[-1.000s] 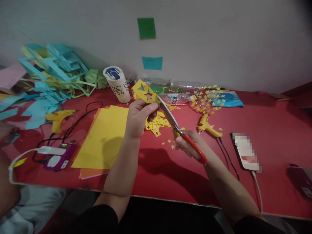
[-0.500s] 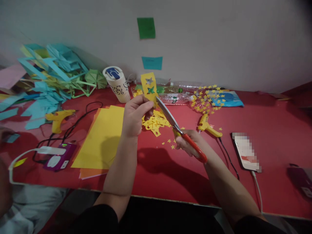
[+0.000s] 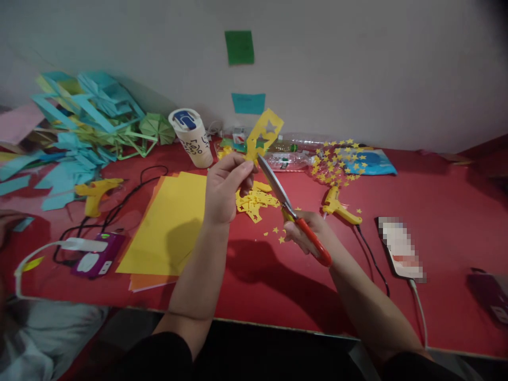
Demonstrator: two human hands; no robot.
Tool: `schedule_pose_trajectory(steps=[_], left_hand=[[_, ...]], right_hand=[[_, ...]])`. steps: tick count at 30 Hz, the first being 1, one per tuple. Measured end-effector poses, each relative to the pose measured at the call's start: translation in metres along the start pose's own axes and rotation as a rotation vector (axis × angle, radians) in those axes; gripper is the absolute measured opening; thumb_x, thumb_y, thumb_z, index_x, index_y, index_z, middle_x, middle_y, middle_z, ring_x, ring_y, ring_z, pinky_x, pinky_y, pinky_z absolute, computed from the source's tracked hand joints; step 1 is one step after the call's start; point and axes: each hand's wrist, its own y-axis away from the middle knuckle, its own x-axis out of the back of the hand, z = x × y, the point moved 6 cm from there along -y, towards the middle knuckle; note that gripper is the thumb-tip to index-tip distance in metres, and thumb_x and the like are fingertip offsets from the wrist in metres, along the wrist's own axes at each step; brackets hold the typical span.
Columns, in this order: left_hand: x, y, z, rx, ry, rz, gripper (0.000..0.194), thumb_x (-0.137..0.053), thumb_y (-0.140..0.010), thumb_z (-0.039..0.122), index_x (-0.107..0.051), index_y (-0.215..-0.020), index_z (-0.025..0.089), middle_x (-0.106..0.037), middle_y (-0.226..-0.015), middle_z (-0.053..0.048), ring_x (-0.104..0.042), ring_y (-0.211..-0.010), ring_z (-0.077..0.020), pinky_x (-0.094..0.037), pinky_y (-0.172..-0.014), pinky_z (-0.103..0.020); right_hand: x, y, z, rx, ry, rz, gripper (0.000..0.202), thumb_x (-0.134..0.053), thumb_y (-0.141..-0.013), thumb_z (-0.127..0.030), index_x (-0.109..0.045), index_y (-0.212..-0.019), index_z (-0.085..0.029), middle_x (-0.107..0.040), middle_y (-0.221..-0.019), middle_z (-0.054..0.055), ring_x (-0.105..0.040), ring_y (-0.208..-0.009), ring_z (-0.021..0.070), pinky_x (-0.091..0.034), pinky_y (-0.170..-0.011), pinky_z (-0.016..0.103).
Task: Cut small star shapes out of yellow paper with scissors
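Observation:
My left hand [image 3: 232,185] pinches a strip of yellow paper [image 3: 259,138] by its lower end; star-shaped holes are cut through the strip, which tilts to the upper right. Red-handled scissors [image 3: 291,209] are gripped in my right hand [image 3: 304,230]. Their blades point up and left, with the tips at the paper's lower part close to my left fingers; whether they cut into it I cannot tell. Beneath my hands lies a pile of yellow paper scraps [image 3: 256,203] with star holes. A few loose yellow stars [image 3: 281,239] rest on the red table [image 3: 262,286].
Yellow sheets [image 3: 162,227] lie left of my arm. A yellow glue gun [image 3: 341,206], a phone [image 3: 399,246] and a star-covered clear object [image 3: 335,161] are on the right. A white cup [image 3: 194,143], plastic bottles [image 3: 288,160] and a purple power block [image 3: 97,256] also stand about.
The yellow strip has turned from upright to leaning right. My left hand has shifted slightly right, and the scissors have moved a little with their handle further left.

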Motion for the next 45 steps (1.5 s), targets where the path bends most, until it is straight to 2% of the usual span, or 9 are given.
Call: schedule_pose_trajectory(steps=[9,17,26,36,45], left_hand=[[0.0061,-0.0032,0.0064,-0.054,-0.022,0.055,0.014,-0.06,-0.071,0.023,-0.058,-0.058,0.018,-0.049,-0.045,0.005,-0.04,-0.039,-0.0021,-0.029,-0.033,-0.013],[0.0091,-0.0031,0.0057,-0.021,-0.115,0.039,0.011,-0.059,-0.068,0.02,-0.056,-0.057,0.019,-0.051,-0.047,0.005,-0.042,-0.039,-0.0028,-0.032,-0.035,-0.014],[0.0092,-0.0022,0.0063,-0.018,-0.11,0.025,0.013,-0.06,-0.068,0.021,-0.056,-0.056,0.019,-0.05,-0.046,0.005,-0.041,-0.039,-0.0028,-0.031,-0.035,-0.015],[0.0094,-0.0016,0.0068,-0.001,-0.122,0.027,0.012,-0.06,-0.067,0.02,-0.056,-0.056,0.018,-0.049,-0.045,0.005,-0.042,-0.04,-0.0031,-0.032,-0.036,-0.015],[0.0105,-0.0013,0.0073,0.008,-0.145,0.011,0.013,-0.06,-0.068,0.02,-0.056,-0.056,0.019,-0.05,-0.047,0.004,-0.042,-0.041,-0.0037,-0.033,-0.037,-0.015]], right_hand=[[-0.0013,0.0018,-0.0008,-0.016,0.032,-0.084,0.039,-0.053,-0.082,-0.051,-0.039,-0.059,-0.022,-0.037,-0.048,-0.007,-0.035,-0.04,0.0075,-0.025,-0.041,0.022],[-0.0012,0.0014,0.0018,-0.003,-0.034,-0.174,0.049,-0.056,-0.077,-0.066,-0.041,-0.061,-0.021,-0.042,-0.054,-0.005,-0.035,-0.043,0.007,-0.026,-0.041,0.022],[-0.0001,0.0018,0.0006,-0.02,-0.042,-0.203,0.045,-0.058,-0.075,-0.061,-0.042,-0.061,-0.022,-0.037,-0.05,-0.007,-0.035,-0.042,0.0078,-0.025,-0.042,0.023],[0.0012,0.0027,0.0007,-0.008,-0.045,-0.194,0.043,-0.057,-0.08,-0.057,-0.043,-0.061,-0.022,-0.034,-0.049,-0.008,-0.032,-0.042,0.0069,-0.023,-0.041,0.023],[0.0025,0.0025,-0.0025,-0.003,0.006,-0.168,0.037,-0.053,-0.082,-0.049,-0.044,-0.058,-0.021,-0.037,-0.046,-0.007,-0.034,-0.04,0.007,-0.025,-0.041,0.023]])
